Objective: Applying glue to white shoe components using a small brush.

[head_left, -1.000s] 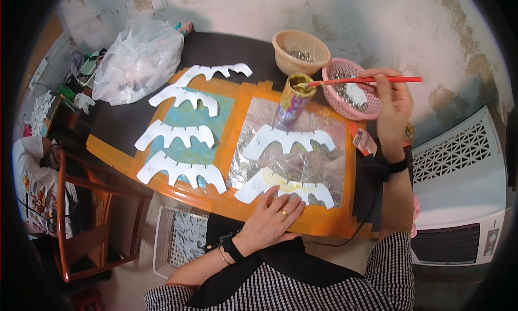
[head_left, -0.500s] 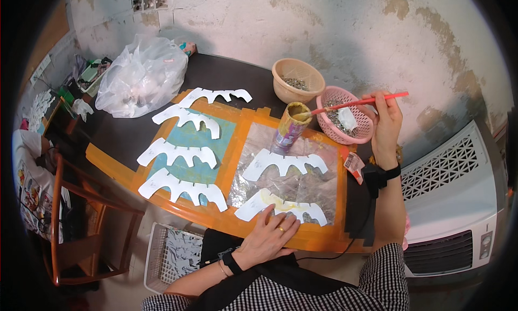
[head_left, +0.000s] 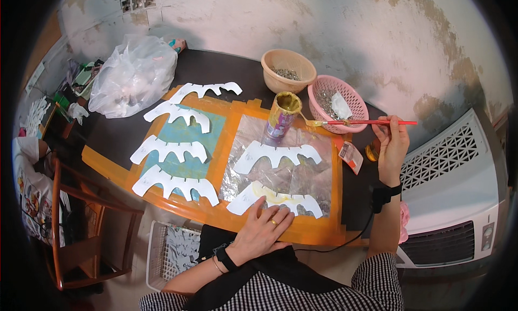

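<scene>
My right hand [head_left: 394, 151] pinches the red handle of a brush [head_left: 380, 122], held level at the right. Its bristles carry a yellowish paste, and a thin strand of it trails toward the paste-smeared can [head_left: 280, 122] beside it. Fingers spread, my left hand [head_left: 261, 230] rests on the lower edge of the nearest white scalloped cutout [head_left: 241, 204]. A yellowish smear runs along the middle of that cutout. Just behind it lies another white cutout [head_left: 259, 150] with no smear visible. Several similar cutouts [head_left: 178, 177] are lined up on the left.
Behind the can stand a beige bowl [head_left: 288, 87] and a pink basket [head_left: 360, 110], both with small metal pieces. A stuffed plastic bag [head_left: 132, 76] occupies the far left. A wooden chair [head_left: 94, 214], white crate [head_left: 156, 257] and white appliance [head_left: 448, 203] flank the taped table [head_left: 216, 214].
The brush has come away from the can's mouth to the right and is now level. My right hand has lowered; my left stays on the near cutout. The view has shifted slightly.
</scene>
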